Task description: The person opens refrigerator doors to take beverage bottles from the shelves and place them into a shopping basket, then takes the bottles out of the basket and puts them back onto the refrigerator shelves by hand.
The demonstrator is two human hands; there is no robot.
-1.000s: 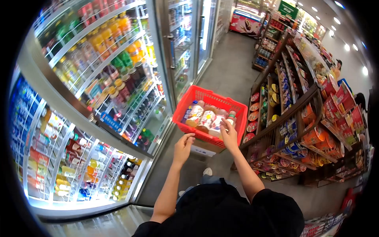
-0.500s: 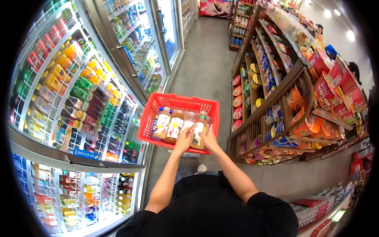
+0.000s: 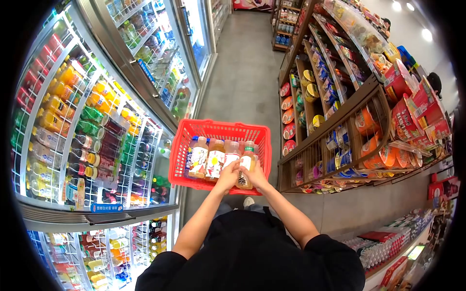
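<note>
A red plastic shopping basket (image 3: 196, 127) is in front of me, with several bottles standing in it, leaning slightly. At its right end is a bottle of amber drink with a green cap (image 3: 249, 149). My right hand (image 3: 256, 175) wraps round this bottle from the right, thumb across its front. From the left my left hand (image 3: 228, 177) closes against the same bottle, its fingertips partly hidden. Left of it stand a bottle with a pale cap (image 3: 232, 151), a brown-capped bottle with a flower label (image 3: 215, 160) and another white-labelled bottle (image 3: 198, 157).
On the left, a lit drinks fridge (image 3: 92, 121) holds rows of bottles, with more fridge doors (image 3: 150, 53) beyond. A wooden shelf rack (image 3: 335, 121) of packaged food and cup noodles lines the right. Grey floor (image 3: 242, 68) runs ahead between them. My shoe (image 3: 249, 201) shows below the basket.
The view has shifted a little, so the fridges and racks sit differently in the picture. The basket appears slightly lower and more level. Both hands keep their place at the green-capped bottle.
</note>
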